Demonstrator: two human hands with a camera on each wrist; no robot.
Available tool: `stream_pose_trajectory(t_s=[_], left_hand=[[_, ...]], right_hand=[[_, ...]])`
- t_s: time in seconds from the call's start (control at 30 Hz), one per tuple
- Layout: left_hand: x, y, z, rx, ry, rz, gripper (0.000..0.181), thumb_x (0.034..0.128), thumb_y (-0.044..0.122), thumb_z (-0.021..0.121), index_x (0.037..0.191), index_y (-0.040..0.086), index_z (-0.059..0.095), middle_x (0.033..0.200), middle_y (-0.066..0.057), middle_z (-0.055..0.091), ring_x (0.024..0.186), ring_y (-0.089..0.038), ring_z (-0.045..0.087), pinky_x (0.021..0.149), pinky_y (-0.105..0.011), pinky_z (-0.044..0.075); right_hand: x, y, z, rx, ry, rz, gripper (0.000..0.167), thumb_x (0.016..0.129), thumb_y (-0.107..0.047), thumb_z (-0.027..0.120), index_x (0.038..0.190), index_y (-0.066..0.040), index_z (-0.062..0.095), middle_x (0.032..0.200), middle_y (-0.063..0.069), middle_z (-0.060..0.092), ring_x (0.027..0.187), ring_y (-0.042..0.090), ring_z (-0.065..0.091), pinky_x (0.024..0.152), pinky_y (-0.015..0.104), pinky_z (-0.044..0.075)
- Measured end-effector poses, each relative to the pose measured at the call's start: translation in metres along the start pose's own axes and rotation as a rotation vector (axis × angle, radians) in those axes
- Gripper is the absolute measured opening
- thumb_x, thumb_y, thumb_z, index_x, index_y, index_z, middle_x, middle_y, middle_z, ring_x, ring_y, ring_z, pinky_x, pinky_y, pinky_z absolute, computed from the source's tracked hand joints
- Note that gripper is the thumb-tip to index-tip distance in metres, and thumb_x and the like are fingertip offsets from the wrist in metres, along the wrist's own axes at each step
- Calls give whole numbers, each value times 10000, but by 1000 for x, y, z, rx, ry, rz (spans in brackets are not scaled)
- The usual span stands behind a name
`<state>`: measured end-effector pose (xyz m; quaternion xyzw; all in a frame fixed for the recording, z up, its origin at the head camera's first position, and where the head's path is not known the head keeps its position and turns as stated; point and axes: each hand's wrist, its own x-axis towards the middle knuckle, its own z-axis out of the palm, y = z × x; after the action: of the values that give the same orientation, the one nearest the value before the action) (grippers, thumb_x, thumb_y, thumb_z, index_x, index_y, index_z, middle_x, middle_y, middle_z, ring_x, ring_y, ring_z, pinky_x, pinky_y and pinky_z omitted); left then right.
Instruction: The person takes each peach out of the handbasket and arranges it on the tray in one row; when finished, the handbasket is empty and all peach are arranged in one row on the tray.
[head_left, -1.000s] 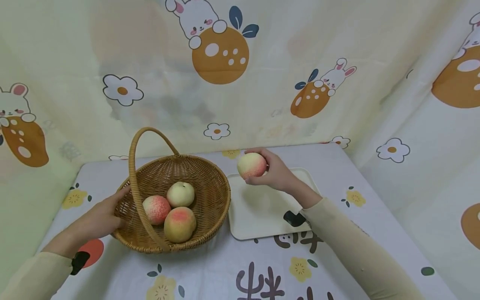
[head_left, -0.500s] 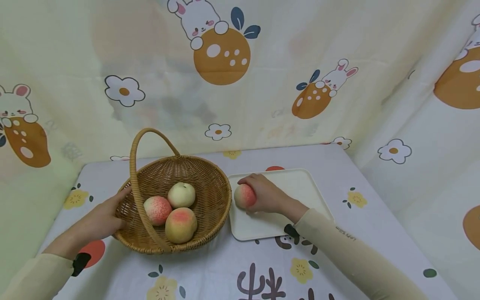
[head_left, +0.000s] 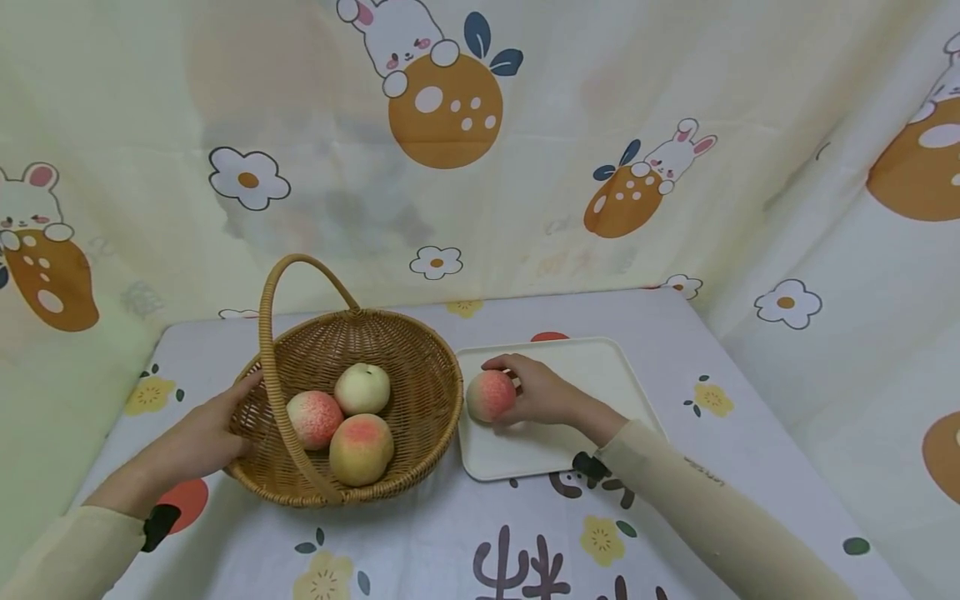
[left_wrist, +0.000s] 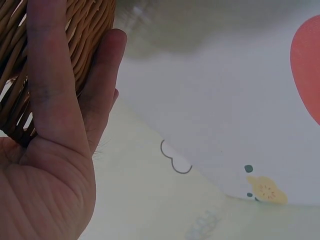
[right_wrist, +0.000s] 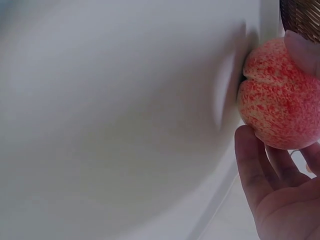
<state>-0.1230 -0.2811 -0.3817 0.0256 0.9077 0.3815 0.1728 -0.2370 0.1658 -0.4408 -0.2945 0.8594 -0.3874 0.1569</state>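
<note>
My right hand [head_left: 542, 393] has its thumb and fingers round a pink-and-cream peach [head_left: 491, 396], low over the left edge of a white tray [head_left: 570, 367]. In the right wrist view the thumb lies over the peach [right_wrist: 280, 95], the fingertips touch its other side, and the palm stays apart from it. My left hand [head_left: 202, 437] holds the left side of a wicker basket [head_left: 420, 375]; its fingers lie along the weave in the left wrist view. Inside the basket are a speckled pink peach [head_left: 315, 419], a pale peach [head_left: 362, 388] and a yellow-red peach [head_left: 361, 450].
The basket's tall handle [head_left: 267, 333] arches over its left part. Basket and tray stand close together on a patterned tablecloth [head_left: 420, 550]. A printed curtain [head_left: 525, 208] hangs behind the table and along both sides.
My right hand has lowered the peach from above the tray to its left side. Over the last half second the fingers have drawn slightly back to the right. My left hand stays at the basket.
</note>
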Motion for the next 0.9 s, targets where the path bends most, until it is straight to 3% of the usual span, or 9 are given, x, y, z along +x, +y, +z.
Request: stream_pose_trajectory(t_s=[0.17, 0.33, 0.47, 0.57, 0.77, 0.9], left_hand=[[0, -2, 0, 2, 6, -4, 976, 805, -68, 612, 1607, -5, 58, 1481, -463, 231, 1060, -497, 577, 666, -429, 575], [0, -1, 1, 4, 6, -11, 971, 814, -60, 612, 1610, 4, 60, 1490, -453, 228, 1065, -492, 577, 672, -423, 573], [-1, 0, 1, 6, 8, -14, 973, 817, -53, 611, 1612, 10, 54, 1488, -451, 236, 1036, -463, 594, 656, -413, 570], [-2, 0, 1, 4, 8, -19, 974, 821, -52, 611, 1613, 13, 48, 1482, -454, 242, 994, -421, 604, 640, -400, 561], [-4, 2, 2, -27, 1, -32, 973, 830, -62, 602, 1615, 22, 34, 1438, -465, 280, 880, -327, 616, 610, -401, 554], [-4, 2, 3, -38, -1, -35, 961, 837, -65, 591, 1616, 26, 35, 1434, -467, 281, 871, -320, 620, 605, -404, 560]], right_hand=[[3, -3, 1, -18, -11, 9, 837, 713, -121, 907, 1438, -24, 499, 1330, 91, 571, 1174, 266, 558, 904, 344, 528], [4, -19, -15, -35, -18, -10, 875, 768, -176, 861, 1503, -12, 414, 1451, 163, 491, 1293, 341, 490, 1014, 455, 460], [11, -45, -34, 66, 45, -67, 839, 840, -210, 812, 1537, -53, 371, 1504, 125, 449, 1359, 328, 438, 1076, 479, 399], [18, -69, -39, 151, 101, -108, 853, 832, -231, 838, 1543, -117, 380, 1513, 43, 445, 1370, 264, 433, 1089, 425, 393], [32, -108, -23, 262, 108, -183, 853, 811, -212, 860, 1530, -165, 403, 1494, -24, 459, 1367, 234, 446, 1078, 370, 408], [40, -127, -1, 212, 44, -190, 862, 811, -262, 861, 1532, -148, 403, 1521, -9, 438, 1373, 215, 438, 1084, 409, 402]])
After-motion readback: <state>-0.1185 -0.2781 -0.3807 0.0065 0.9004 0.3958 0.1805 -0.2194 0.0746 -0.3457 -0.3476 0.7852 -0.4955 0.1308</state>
